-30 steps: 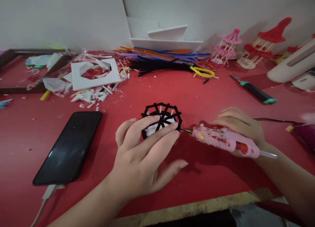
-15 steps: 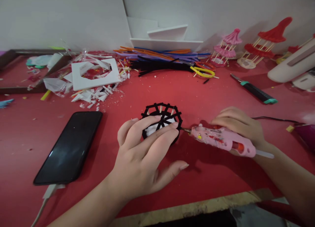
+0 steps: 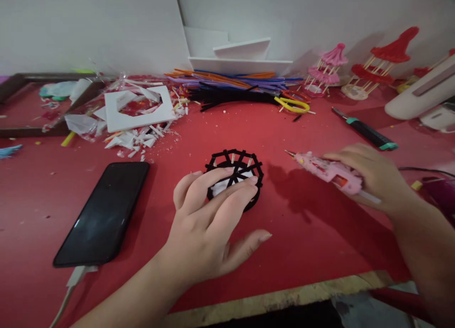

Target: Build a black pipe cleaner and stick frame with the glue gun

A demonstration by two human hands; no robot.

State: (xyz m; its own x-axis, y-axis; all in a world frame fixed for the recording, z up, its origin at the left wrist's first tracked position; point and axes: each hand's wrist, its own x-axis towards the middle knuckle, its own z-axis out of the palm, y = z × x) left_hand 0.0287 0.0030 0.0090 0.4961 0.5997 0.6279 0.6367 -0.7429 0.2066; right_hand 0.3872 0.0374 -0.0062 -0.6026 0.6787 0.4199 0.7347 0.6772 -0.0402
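Observation:
A round black frame (image 3: 240,161) with spokes, pipe-cleaner-like, stands on the red table. Pale sticks show under its rim, and a white disc lies inside its base. My left hand (image 3: 208,228) rests its outstretched fingertips on top of the spokes; the thumb sticks out to the side, touching nothing. Part of the frame's near left side is hidden beneath those fingers. To the right, my right hand (image 3: 371,171) is closed around a pink hot glue gun (image 3: 327,171). The gun's metal nozzle points left, apart from the frame, and a clear glue stick protrudes from its back end.
A phone (image 3: 103,212) with a cable lies left. White foam board (image 3: 142,122) and scraps are behind it. Pipe cleaners (image 3: 231,84) lie along the back. A cutter (image 3: 368,131), a pink model (image 3: 325,69) and a red model (image 3: 378,65) stand or lie right.
My right hand has drawn the glue gun back to the right and upward, so its nozzle has left the frame's edge. My left hand stays on the frame.

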